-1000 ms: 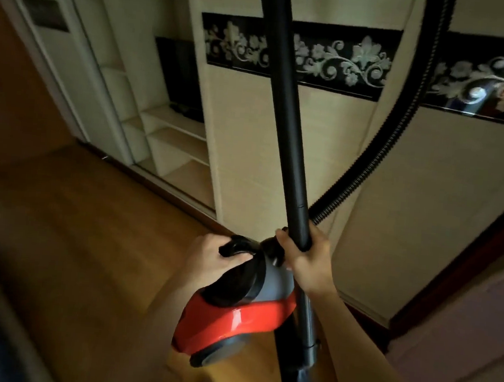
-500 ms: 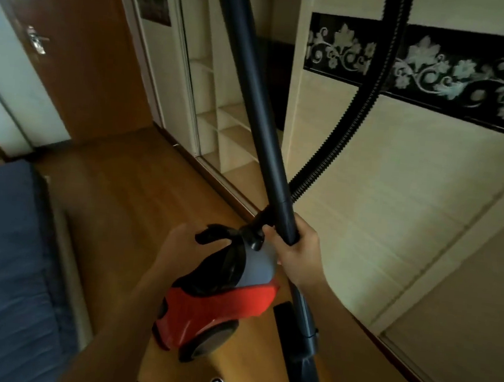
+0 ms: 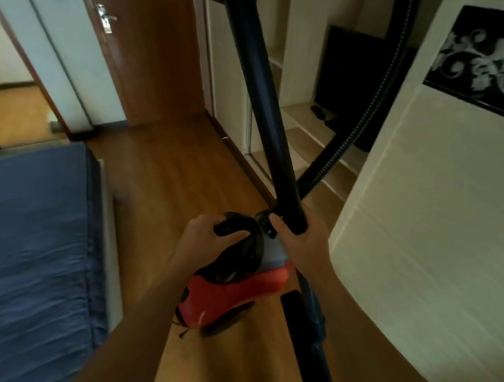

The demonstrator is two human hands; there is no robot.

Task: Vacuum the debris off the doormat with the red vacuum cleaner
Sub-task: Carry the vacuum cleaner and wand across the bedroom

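Vacuum (image 3: pixel 235 293), one: glossy red shell with a black dome, held over the wood floor (image 3: pixel 166 177) between bed (image 3: pixel 27 232) and wardrobe (image 3: pixel 422 251). Left hand (image 3: pixel 207 238) curls round its black handle (image 3: pixel 232 222). Right hand (image 3: pixel 300 247) grips one smooth rigid wand (image 3: pixel 261 100), which crosses one ribbed hose (image 3: pixel 385 80). The floor strip runs narrow along the bed's blue fabric edge toward one brown door (image 3: pixel 157 45).

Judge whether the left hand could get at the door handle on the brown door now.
Probably not. The left hand grips the carry handle of the red vacuum cleaner, and the door handle lies far off across the wooden floor; walking over and letting go would come first.
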